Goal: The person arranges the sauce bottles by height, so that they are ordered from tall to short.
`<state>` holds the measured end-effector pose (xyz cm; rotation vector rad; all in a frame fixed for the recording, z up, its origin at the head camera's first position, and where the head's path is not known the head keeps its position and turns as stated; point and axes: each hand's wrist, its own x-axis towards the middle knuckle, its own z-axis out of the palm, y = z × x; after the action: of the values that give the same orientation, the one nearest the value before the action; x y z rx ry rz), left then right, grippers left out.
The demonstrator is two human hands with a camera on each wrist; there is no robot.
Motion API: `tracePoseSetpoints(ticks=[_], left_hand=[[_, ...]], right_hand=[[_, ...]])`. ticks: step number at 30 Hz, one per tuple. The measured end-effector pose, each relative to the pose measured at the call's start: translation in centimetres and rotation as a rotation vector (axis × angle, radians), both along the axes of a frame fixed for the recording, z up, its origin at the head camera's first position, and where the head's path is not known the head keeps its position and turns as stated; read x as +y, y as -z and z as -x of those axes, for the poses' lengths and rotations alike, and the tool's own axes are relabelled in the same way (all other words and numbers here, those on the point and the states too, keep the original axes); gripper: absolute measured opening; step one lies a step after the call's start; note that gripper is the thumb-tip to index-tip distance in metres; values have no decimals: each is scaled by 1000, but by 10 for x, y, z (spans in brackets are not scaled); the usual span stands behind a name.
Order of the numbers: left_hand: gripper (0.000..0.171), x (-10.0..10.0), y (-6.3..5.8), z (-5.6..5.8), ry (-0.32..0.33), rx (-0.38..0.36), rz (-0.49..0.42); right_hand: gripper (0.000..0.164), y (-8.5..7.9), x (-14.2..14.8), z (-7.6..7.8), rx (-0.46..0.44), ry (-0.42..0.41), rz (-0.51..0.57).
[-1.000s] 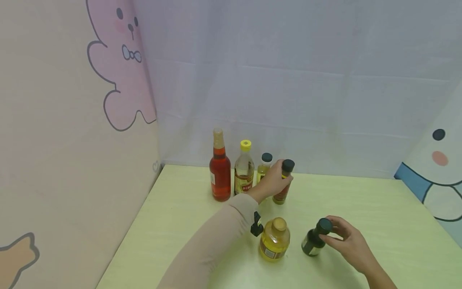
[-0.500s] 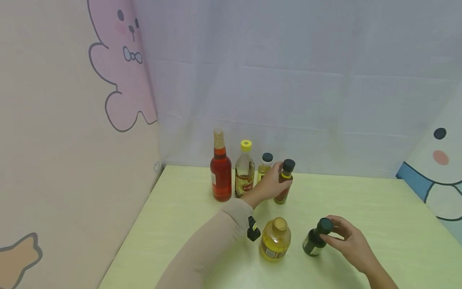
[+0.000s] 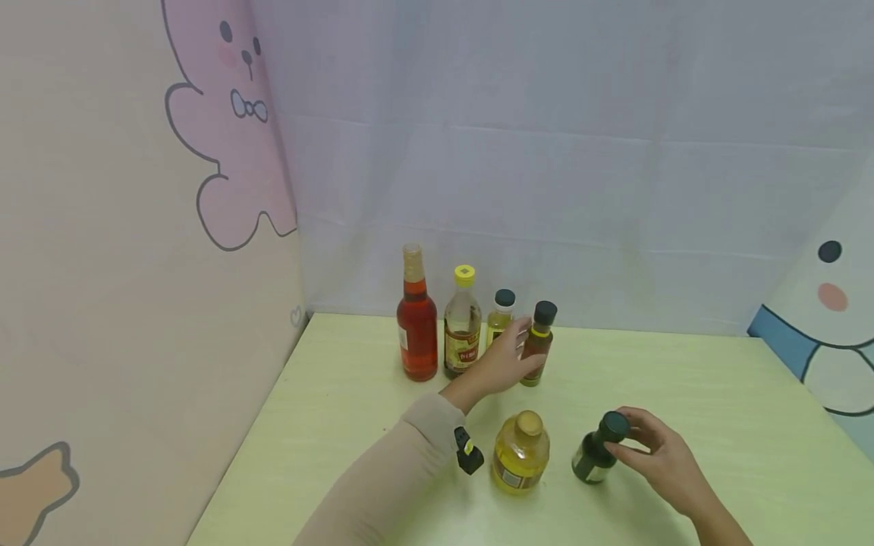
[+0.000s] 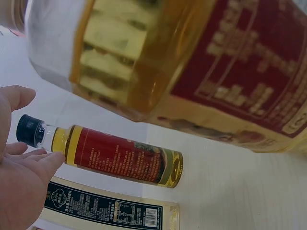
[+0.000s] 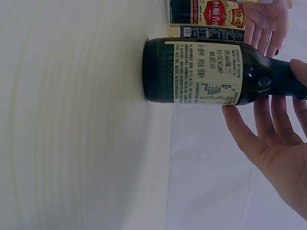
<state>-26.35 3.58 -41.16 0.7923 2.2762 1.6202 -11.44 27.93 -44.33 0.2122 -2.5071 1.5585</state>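
Observation:
In the head view my left hand, fingers spread, is beside a small red-labelled oil bottle with a black cap. The left wrist view shows straight fingers close to that bottle's yellow neck band, not curled round it; contact is hard to tell. Lower right, my right hand pinches a dark green olive oil bottle at its cap and neck. In the right wrist view the olive oil bottle's pale label is visible and its base meets the table.
A red-liquid bottle, a yellow-capped bottle and a small dark-capped bottle stand in a row at the back. A round yellow oil bottle stands between my arms. Fabric-like walls border the table.
My left hand has loosened from the red-labelled oil bottle and drawn back to the left and slightly toward me. That bottle stays upright in place. My right hand is unchanged.

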Motion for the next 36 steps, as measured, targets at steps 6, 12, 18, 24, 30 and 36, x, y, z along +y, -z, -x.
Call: tracePoseSetpoints(ticks=[6,12,18,24,30,36], left_hand=[[64,-7,4,-5,22,-21,-66],[61,-16,12,-12,38,-67,-114],[60,-24,19,-21,34,-82,-112],[59,-32,23,-32,53,-96,-126],[57,-40,29,-42,73,-120,-146],[56,-46,37,-52,92,-149,-176]], right_hand=[[41,-1,0,1,-13,14,-13],[41,0,0,1,-14,19,-15],[41,1,0,1,-12,20,-17],[41,2,0,1,-4,12,-10],[41,1,0,1,-4,9,-16],[41,-1,0,1,-44,18,-29]])
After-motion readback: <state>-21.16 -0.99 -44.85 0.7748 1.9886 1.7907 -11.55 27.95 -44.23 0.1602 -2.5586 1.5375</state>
